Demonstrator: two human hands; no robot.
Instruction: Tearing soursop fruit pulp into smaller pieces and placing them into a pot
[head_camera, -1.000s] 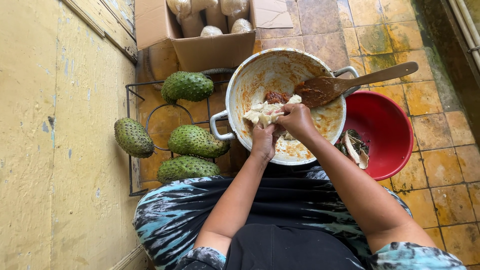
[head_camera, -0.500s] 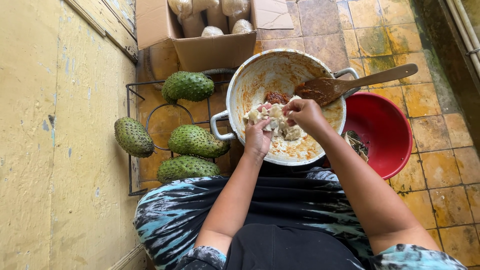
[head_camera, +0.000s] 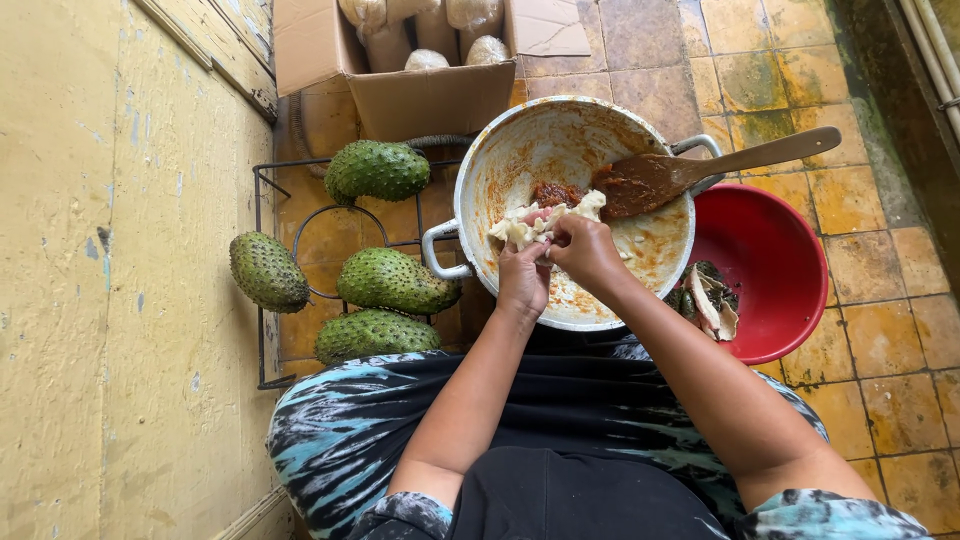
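Wall: yellow, chipped paint, fills the left side; a dark wire rack (head_camera: 262, 300) stands against it on the tiled floor (head_camera: 880, 340).
Green fruits: four spiny, oval, dark green fruits rest on and around the rack; one far fruit (head_camera: 377, 170) lies just beside the cardboard box; one leftmost fruit (head_camera: 267, 271) touches the wall side; two near fruits (head_camera: 393, 281) (head_camera: 375, 334) lie side by side next to the person's lap.
Cardboard box: open brown cardboard box (head_camera: 420, 90) at the far edge; pale wrapped bundles inside.
Pot: round white metal pot (head_camera: 500, 150) with two handles, centre of the scene; inner wall smeared with orange-brown sauce; a dark reddish lump sits at the far part of its floor.
White pulp: soft, lumpy, creamy-white fruit pulp (head_camera: 520, 228); ragged and fibrous; held over the middle of the pot, above its floor.
Left hand: left hand (head_camera: 522, 280) over the pot's near rim; fingers pinched on the near part of the pulp.
Right hand: right hand (head_camera: 585, 250) just beside the left, touching it; fingers curled round the pulp's right part, grasping it.
Wooden spoon: flat wooden spoon (head_camera: 720, 165), blade coated in brown paste, resting inside the pot; handle sticks out to the far right over the rim.
Red bowl: red plastic bowl (head_camera: 780, 250) right of the pot, touching it; holds green-and-white peel scraps (head_camera: 710, 300) at its left.
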